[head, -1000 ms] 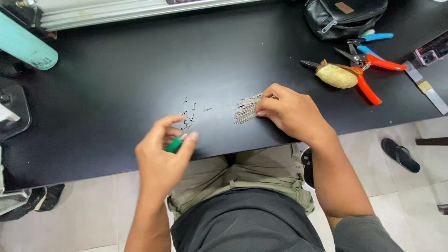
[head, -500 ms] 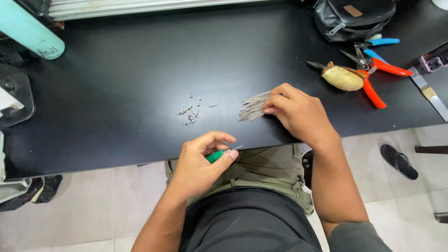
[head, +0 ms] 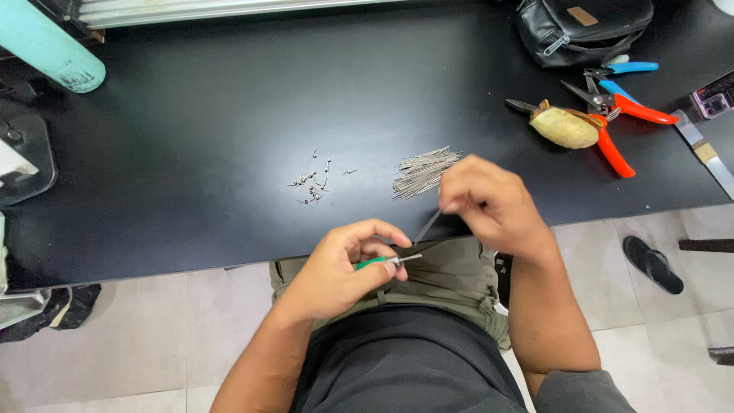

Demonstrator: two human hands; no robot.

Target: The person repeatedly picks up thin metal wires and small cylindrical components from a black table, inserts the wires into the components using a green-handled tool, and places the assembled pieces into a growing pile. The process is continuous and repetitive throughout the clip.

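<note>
My left hand [head: 340,268] is closed around a small green-handled tool [head: 375,262] with a thin metal tip, held over my lap just off the black table's [head: 191,115] front edge. My right hand [head: 489,203] pinches one thin metal pin [head: 427,226] that slants down toward the tool's tip. A bundle of thin metal pins [head: 423,170] lies on the table just left of my right hand. Several tiny metal pieces [head: 313,182] are scattered further left.
Red-handled cutters [head: 612,126] with a tan-wrapped object, blue-handled pliers [head: 623,70] and a black pouch [head: 585,30] lie at the back right. A teal cylinder [head: 50,50] stands at the back left. A sandal [head: 651,264] lies on the tiled floor to the right.
My right hand has lifted off the pin bundle with one pin and drawn toward me. My left hand came down and right with the green tool, meeting it at the table edge.
</note>
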